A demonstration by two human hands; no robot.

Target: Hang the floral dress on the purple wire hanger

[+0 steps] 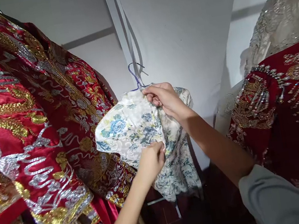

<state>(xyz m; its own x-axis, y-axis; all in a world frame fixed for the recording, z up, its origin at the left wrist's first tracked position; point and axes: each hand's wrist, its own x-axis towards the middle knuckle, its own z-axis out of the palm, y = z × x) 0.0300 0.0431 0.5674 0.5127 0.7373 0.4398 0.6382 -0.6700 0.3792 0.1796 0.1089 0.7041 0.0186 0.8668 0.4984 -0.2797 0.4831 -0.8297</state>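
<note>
The floral garment (pixel 138 129) hangs from the purple hanger (pixel 135 77) before the wall (pixel 181 27). Right hand (pixel 163 98): fingers closed narrowly, pinching its upper front edge. Left hand (pixel 153 160): fingers curled, gripping the same edge lower down.

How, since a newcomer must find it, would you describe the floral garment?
Look at the pale wall between the embroidered red jacket and the beaded dark red garment. On a purple hanger hangs the floral garment, white with blue blooms. Its printed cloth sets it apart from those glittering neighbours.
</note>
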